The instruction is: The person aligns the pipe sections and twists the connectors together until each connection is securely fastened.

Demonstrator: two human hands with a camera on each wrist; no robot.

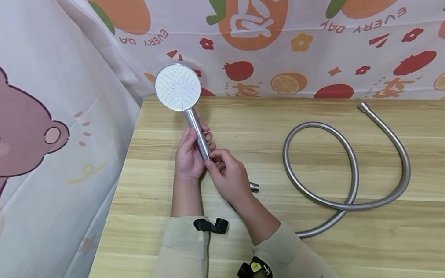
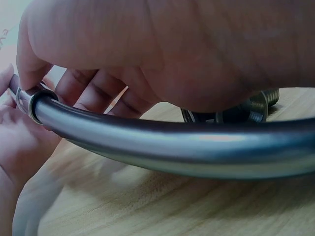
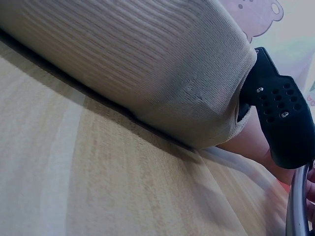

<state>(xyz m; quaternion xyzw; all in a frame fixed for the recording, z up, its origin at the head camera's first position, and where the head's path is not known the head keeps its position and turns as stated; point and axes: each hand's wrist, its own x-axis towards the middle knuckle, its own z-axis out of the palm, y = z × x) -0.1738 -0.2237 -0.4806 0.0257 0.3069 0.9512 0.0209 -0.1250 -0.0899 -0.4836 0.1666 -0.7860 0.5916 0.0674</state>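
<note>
A chrome shower head (image 1: 178, 86) with a white nozzle face points up, its handle (image 1: 194, 124) held in my left hand (image 1: 186, 160). My right hand (image 1: 231, 178) pinches at the handle's lower end with thumb and fingers. In the left wrist view, the right hand's fingers (image 2: 37, 54) grip the metal collar (image 2: 37, 105) on the end of a grey shower hose (image 2: 172, 142), beside the left palm (image 2: 22, 152). Whether the collar is joined to the handle is hidden. That hose (image 1: 351, 207) runs under my right forearm and loops across the table.
A small metal threaded fitting (image 1: 254, 187) lies just right of my right hand, partly covered by it. The hose's other end (image 1: 364, 107) lies towards the table's back edge. A printed fruit cloth (image 1: 179, 10) hangs behind the wooden table (image 1: 440, 173); a bear-print cloth (image 1: 105, 211) hangs at left.
</note>
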